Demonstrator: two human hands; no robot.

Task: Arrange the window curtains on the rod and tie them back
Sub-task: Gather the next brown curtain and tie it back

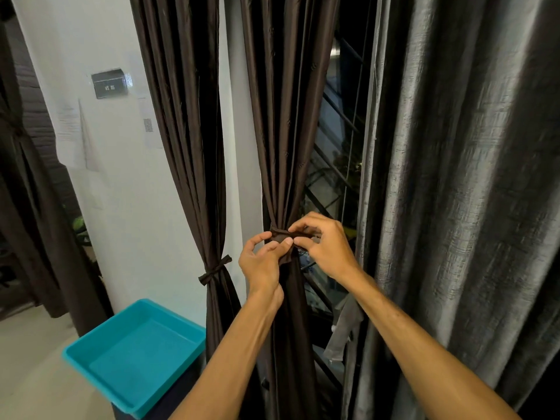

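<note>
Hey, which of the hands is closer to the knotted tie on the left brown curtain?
Left. The left hand is just right of that knotted tie, pinching the tie band on the middle curtain; the right hand pinches the same band farther right.

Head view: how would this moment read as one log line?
step: tying middle brown curtain | left hand: pinches tie-back strip | right hand: pinches same strip | left brown curtain: tied

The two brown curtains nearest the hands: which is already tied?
The left brown curtain, above the turquoise tray: a knotted tie cinches it. On the middle brown curtain, the left hand and right hand pinch its band.
</note>
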